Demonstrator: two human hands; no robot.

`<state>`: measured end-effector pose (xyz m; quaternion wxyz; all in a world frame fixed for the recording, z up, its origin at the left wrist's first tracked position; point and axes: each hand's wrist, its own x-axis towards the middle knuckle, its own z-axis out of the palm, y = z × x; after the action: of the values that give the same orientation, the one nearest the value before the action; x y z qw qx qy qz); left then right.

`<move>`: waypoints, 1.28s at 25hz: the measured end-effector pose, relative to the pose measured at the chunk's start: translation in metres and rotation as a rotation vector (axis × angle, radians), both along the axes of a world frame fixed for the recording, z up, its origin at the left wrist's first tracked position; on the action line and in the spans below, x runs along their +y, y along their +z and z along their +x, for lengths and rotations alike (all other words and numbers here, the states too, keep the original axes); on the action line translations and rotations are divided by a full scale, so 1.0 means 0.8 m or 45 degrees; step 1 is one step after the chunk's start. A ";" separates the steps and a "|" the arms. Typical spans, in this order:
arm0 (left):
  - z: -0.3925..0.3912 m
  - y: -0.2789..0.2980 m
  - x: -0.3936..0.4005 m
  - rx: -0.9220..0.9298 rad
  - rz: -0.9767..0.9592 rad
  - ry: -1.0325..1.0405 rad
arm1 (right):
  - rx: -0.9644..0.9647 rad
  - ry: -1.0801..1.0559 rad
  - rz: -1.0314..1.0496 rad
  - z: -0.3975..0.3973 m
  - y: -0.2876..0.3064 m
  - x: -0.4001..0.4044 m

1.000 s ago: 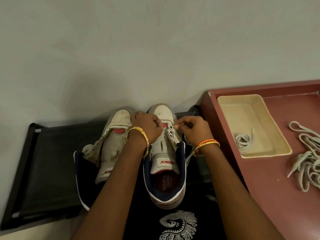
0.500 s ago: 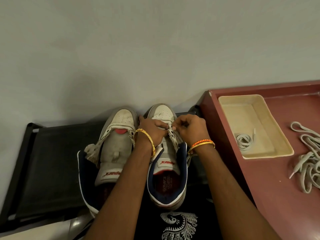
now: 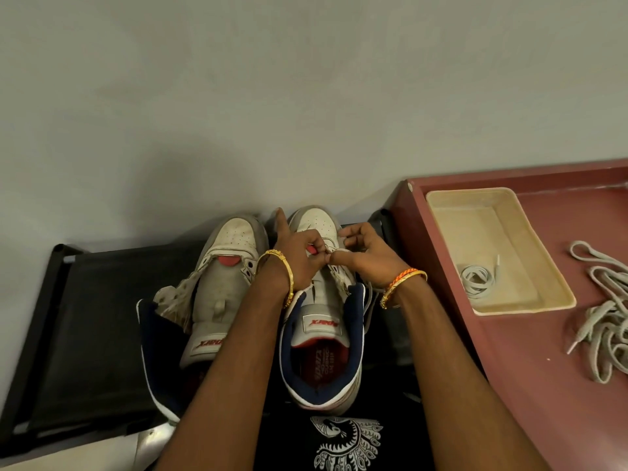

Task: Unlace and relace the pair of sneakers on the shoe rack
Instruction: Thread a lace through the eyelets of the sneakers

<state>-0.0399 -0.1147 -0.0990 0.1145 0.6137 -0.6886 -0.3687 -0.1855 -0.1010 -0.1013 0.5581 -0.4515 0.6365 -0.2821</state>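
I see the left hand (image 3: 299,258) over the forefoot of the right sneaker (image 3: 323,311), index finger stuck out toward the wall, other fingers curled, pinching something small at the eyelets, likely lace, too small to confirm. Right hand (image 3: 365,256) meets it there, thumb and fingers pinching the lace (image 3: 336,248) at the same spot. Both wrists wear bangles. Right sneaker sits upright on the black shoe rack (image 3: 85,317), toe to the wall, tongue up. Left sneaker (image 3: 217,287) just beside it, unlaced, tongue pulled out. Right of the rack, a red worktop (image 3: 530,351) carries a cream tray (image 3: 530,300) with a coiled lace (image 3: 475,280) inside; loose laces (image 3: 605,321) lie piled beside the tray.
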 end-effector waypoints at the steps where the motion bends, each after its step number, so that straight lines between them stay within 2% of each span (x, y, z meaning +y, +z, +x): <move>1: 0.000 0.000 0.000 -0.023 0.008 -0.011 | 0.099 0.018 0.004 -0.001 0.000 0.000; 4: 0.000 0.003 -0.003 -0.132 -0.008 -0.079 | 0.597 0.127 -0.065 0.007 0.003 0.000; 5: 0.001 0.004 -0.003 -0.164 -0.012 -0.086 | 0.687 0.148 -0.106 0.012 0.004 -0.001; 8: 0.007 0.009 -0.003 -0.232 -0.008 -0.061 | 0.606 0.127 -0.121 0.021 0.001 -0.004; 12: 0.016 0.007 -0.001 -0.188 -0.098 0.002 | 0.605 0.139 -0.091 0.020 -0.003 -0.003; 20: 0.042 0.027 0.004 0.076 -0.377 0.259 | 0.714 0.113 -0.066 0.043 0.003 0.003; 22: 0.059 0.047 0.004 0.186 -0.492 0.464 | 0.740 0.092 -0.067 0.046 0.004 0.005; 26: 0.110 0.106 0.007 0.661 -0.766 0.944 | 0.756 0.072 -0.054 0.050 0.003 0.005; 28: 0.127 0.127 0.011 0.751 -0.893 1.100 | 0.749 0.079 -0.042 0.051 0.003 0.004; 30: 0.127 0.132 0.012 0.802 -0.766 1.097 | 0.805 0.121 -0.029 0.049 0.005 0.005; 32: 0.110 0.121 0.014 0.697 -0.445 0.947 | 0.813 0.163 -0.151 0.047 0.013 0.005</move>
<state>0.0483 -0.1035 -0.0024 0.5163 0.6703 -0.4191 -0.3294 -0.1482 -0.0970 -0.0913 0.3198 -0.5878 0.7322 -0.1271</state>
